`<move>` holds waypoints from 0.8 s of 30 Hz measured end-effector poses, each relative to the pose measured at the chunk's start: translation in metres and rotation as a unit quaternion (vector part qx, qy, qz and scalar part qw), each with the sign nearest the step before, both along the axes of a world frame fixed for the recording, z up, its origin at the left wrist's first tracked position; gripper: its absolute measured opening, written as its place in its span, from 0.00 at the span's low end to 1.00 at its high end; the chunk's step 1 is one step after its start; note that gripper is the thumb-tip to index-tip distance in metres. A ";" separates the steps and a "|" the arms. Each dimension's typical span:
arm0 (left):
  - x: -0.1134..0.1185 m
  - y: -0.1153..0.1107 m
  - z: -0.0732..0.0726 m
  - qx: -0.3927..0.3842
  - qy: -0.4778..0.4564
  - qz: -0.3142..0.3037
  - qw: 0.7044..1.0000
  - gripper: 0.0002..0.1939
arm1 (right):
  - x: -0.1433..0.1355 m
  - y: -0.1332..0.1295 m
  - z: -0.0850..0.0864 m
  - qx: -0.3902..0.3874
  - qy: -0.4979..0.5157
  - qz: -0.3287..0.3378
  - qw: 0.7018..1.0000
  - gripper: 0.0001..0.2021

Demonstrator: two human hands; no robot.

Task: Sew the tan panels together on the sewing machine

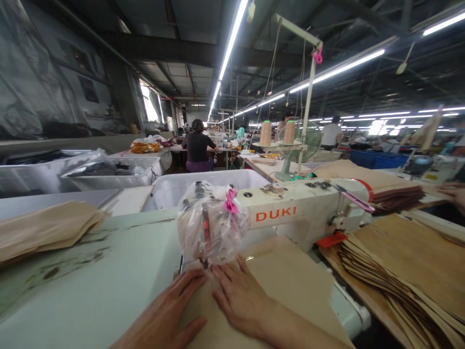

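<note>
A tan sheet of material (290, 276), fabric or leather, lies under the head of a white sewing machine (312, 218) marked DUKI. My left hand (170, 305) rests on the sheet's left side, fingers stretched toward the needle area. Flat on the sheet just right of the needle area is my right hand (241, 295), its fingers extended. Clear plastic wrap (214, 228) with a pink tie (231, 201) covers the machine's head. The needle itself is hidden by the wrap and my fingertips.
Stacked brown pieces (417, 261) lie to the right, and folded tan pieces (47, 228) on the green table (119, 271) to the left. White bins (214, 179) stand behind the machine. Thread cones (266, 133) sit on a stand. A person (198, 145) sits ahead; another person's hand (454, 194) shows at right.
</note>
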State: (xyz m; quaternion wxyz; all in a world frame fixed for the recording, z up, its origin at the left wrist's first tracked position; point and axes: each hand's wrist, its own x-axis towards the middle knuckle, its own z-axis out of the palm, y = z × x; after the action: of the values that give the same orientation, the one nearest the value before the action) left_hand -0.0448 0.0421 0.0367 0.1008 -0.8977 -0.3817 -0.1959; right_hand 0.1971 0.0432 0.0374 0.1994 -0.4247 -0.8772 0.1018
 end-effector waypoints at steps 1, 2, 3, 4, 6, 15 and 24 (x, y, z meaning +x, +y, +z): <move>0.001 -0.002 0.000 0.028 0.004 -0.004 1.000 0.33 | 0.003 0.001 0.001 -0.003 0.001 0.006 1.000 0.26; 0.002 -0.004 0.001 0.051 0.005 -0.008 0.999 0.33 | 0.005 0.001 0.003 -0.005 0.001 0.011 1.000 0.26; 0.003 -0.006 0.003 0.069 0.005 -0.010 0.998 0.34 | 0.007 0.002 0.005 -0.007 -0.001 0.016 1.000 0.26; 0.005 -0.008 0.005 0.081 0.006 -0.010 0.997 0.36 | 0.009 0.002 0.009 -0.009 -0.004 0.021 1.000 0.26; 0.008 -0.010 0.008 0.088 0.009 -0.006 0.996 0.38 | 0.011 0.004 0.015 -0.012 -0.010 0.032 0.999 0.27; 0.004 -0.001 0.001 0.031 -0.011 -0.001 0.999 0.50 | 0.007 0.013 0.012 0.007 0.007 0.024 1.000 0.26; 0.006 0.001 0.000 -0.009 -0.023 -0.002 1.000 0.42 | 0.007 0.015 0.012 0.012 -0.003 0.019 1.000 0.26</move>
State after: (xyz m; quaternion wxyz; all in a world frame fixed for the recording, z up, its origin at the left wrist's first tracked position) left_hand -0.0389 0.0426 0.0366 0.0833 -0.8945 -0.3839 -0.2134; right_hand 0.2040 0.0580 0.0489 0.1996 -0.4056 -0.8870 0.0938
